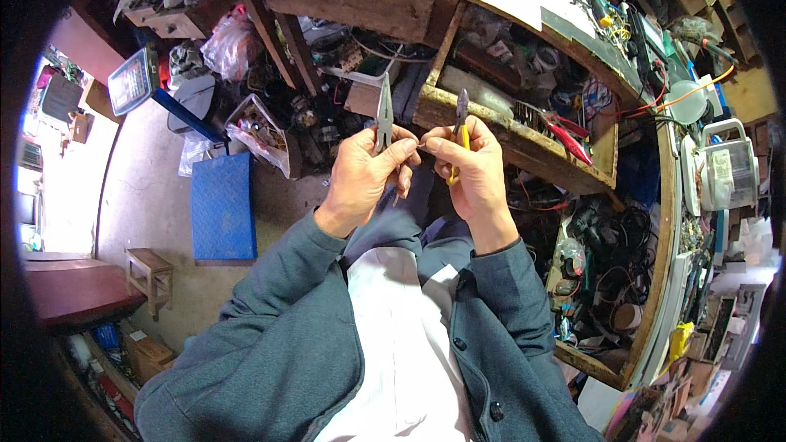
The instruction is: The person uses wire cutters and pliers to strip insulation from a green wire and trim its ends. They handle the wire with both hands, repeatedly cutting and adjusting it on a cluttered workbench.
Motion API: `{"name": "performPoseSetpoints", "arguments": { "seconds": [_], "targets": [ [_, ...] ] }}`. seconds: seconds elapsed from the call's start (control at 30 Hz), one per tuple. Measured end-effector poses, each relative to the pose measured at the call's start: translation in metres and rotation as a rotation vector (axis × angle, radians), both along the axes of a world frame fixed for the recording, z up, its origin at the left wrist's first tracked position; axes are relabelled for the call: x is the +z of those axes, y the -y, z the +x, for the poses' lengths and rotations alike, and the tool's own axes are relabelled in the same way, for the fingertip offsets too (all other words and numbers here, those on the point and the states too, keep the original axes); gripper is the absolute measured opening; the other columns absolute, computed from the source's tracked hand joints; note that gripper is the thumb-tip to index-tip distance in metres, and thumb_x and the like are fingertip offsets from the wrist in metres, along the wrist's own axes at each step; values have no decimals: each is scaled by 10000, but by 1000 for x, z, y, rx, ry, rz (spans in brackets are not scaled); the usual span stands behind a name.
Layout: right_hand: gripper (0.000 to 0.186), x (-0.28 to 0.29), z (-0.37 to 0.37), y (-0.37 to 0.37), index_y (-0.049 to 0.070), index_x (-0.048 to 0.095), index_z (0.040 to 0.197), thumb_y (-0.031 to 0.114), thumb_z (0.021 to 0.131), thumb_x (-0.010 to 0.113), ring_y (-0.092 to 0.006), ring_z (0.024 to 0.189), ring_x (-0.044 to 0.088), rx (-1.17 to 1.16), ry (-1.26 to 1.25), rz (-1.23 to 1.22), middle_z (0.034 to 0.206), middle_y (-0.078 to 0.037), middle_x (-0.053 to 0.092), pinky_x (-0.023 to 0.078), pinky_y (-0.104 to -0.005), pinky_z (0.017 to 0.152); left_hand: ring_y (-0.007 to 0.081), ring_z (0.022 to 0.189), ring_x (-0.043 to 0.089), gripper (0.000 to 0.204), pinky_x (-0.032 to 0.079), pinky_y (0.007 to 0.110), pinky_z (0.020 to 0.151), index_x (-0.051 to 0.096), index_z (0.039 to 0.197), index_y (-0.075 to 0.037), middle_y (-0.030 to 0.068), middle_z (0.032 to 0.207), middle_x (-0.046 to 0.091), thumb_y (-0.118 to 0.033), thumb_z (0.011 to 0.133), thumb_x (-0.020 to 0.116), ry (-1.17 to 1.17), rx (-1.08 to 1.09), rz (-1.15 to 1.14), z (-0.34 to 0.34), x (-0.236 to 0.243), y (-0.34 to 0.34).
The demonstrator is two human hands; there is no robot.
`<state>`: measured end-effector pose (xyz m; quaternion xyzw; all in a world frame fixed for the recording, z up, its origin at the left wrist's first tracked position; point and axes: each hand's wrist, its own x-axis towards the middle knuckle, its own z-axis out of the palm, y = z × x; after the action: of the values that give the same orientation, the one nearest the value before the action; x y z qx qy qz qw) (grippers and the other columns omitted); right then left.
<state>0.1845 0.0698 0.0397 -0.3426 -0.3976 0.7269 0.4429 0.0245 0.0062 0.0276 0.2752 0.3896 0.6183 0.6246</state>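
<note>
My left hand is closed around grey needle-nose pliers, jaws pointing up. My right hand grips a smaller plier-like tool with yellow handles and a dark tip, also upright. The two hands are close together in front of my chest, thumbs toward the middle. Something small and thin, perhaps a wire, is between the fingertips, too small to make out. Beyond my right hand, red-handled pliers lie at a wooden drawer.
Ahead is a wooden bench with cluttered shelves; a weighing scale and bin of parts are at left, near a blue board and stool. Cables, a clear container and tools crowd the right side.
</note>
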Motion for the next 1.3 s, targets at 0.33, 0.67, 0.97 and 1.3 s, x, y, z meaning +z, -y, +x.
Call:
{"name": "performPoseSetpoints", "arguments": {
  "seconds": [0.33, 0.67, 0.97, 1.3],
  "targets": [
    [226, -13, 0, 7, 24, 452, 832, -67, 836, 659, -67, 743, 581, -73, 374, 621, 807, -72, 676, 489, -232, 644, 120, 601, 604, 169, 510, 256, 530, 595, 1033, 0, 64, 809, 642, -166, 1013, 617, -284, 44, 71, -6, -5, 0],
    [208, -6, 2, 13, 47, 417, 876, -39, 897, 606, -82, 778, 592, 2, 210, 433, 837, -56, 654, 506, -242, 689, 121, 607, 606, 176, 506, 254, 539, 595, 1031, -3, 67, 805, 647, -177, 1019, 614, -296, 0, 84, -10, 0, 1],
    [233, -8, 3, 10, 78, 440, 886, 2, 911, 659, -18, 649, 515, -7, 85, 266, 870, -77, 694, 397, -174, 542, 128, 616, 608, 229, 548, 260, 537, 599, 1145, 23, 87, 861, 643, -177, 1032, 588, -94, 8, 78, -5, -8, -2],
    [315, -1, -3, 6, 78, 410, 829, 4, 930, 699, -96, 788, 645, -245, 133, 356, 826, -74, 687, 514, -229, 705, 305, 1141, 662, 487, 575, 445, 946, 404, 1457, 25, 196, 1248, 632, 27, 977, 490, 53, -379, -134, 1, -3, 14]
  ]
}}
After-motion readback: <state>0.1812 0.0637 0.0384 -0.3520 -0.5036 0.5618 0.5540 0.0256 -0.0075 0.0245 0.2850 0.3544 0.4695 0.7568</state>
